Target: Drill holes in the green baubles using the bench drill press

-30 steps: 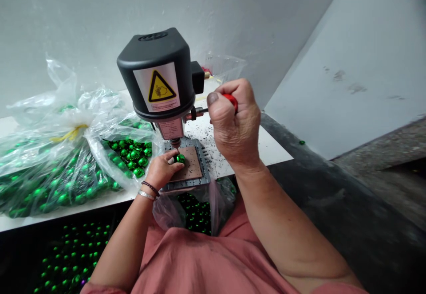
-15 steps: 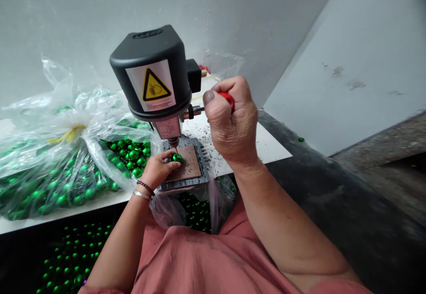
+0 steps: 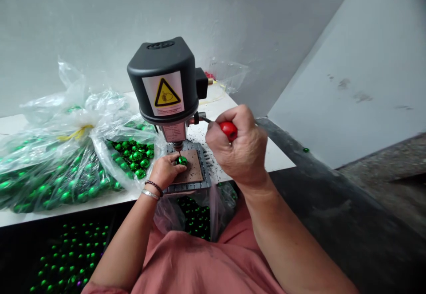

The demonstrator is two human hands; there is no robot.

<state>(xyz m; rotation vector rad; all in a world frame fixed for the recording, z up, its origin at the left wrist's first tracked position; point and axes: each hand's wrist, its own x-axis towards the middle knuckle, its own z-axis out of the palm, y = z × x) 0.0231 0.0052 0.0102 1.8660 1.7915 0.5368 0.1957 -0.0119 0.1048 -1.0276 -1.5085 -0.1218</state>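
1 green bauble (image 3: 182, 161) touching the left hand (image 3: 163, 171), under the drill bit (image 3: 179, 153)

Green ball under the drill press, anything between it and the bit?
Nothing visible: the drill bit points straight down at the green ball, and the left hand holds the ball from the side.

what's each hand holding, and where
Left hand: a shiny green ball, fingers on its near side. Right hand: the red knob of the drill press lever.

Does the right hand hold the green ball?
No, the left hand holds the green ball; the right hand grips a red handle.
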